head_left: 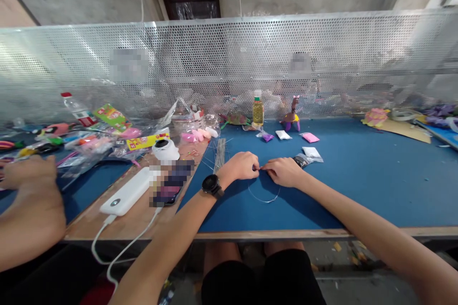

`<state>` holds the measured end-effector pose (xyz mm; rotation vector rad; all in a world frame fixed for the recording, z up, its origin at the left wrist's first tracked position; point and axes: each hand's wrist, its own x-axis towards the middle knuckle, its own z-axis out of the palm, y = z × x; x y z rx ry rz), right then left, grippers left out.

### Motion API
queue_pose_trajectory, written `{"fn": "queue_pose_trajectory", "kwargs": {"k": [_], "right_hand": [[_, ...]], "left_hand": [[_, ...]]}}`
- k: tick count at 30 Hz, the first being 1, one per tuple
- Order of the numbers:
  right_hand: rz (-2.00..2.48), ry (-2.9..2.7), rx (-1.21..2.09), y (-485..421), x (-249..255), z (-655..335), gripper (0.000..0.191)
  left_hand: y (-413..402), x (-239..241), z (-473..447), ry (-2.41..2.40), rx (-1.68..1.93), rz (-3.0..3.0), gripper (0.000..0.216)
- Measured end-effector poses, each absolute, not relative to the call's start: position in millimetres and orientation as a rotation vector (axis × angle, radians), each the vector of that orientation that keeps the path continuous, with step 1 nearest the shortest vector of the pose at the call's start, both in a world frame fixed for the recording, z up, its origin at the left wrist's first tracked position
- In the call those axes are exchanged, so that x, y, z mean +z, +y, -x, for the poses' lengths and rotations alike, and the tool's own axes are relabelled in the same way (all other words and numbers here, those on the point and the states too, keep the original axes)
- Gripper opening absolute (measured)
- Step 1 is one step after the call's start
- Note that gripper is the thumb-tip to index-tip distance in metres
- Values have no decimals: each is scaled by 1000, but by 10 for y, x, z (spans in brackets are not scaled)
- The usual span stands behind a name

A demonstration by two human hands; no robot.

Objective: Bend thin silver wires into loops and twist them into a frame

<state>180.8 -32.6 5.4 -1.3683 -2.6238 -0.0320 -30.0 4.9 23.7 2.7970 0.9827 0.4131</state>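
My left hand [240, 166] and my right hand [283, 171] meet over the blue table top [358, 186], both closed in a pinch on a thin metal wire [265, 198]. The wire bends in a loop that hangs toward me between the two hands. A black watch [212, 185] sits on my left wrist. A bundle of straight wires [219, 153] lies just left of my left hand. Small bags of coloured clay [309, 137] lie beyond my right hand.
A white power bank [126, 192], a phone [171, 186] and a white round device [163, 149] lie on a wooden board at left. Another person's arm [28, 200] rests at far left among toys and packets. A bottle [257, 108] and purple figure [292, 115] stand by the perforated metal screen [229, 57].
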Motion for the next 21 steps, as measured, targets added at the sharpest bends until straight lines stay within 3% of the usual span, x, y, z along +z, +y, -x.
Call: {"fn": "queue_pose_trajectory", "kwargs": {"k": [5,11,21], "right_hand": [[1364,-2556,62,-249,13,-1846,35],[1367,-2284,410,-86,-89,-1904,17],[1574,-2086,789,93,-172,-1880,26]], "left_hand": [[23,210,293,1003,390,-2863,17],[156,137,408,909,435,-2673,23],[160,157,382,907,443,-2581,22]]}}
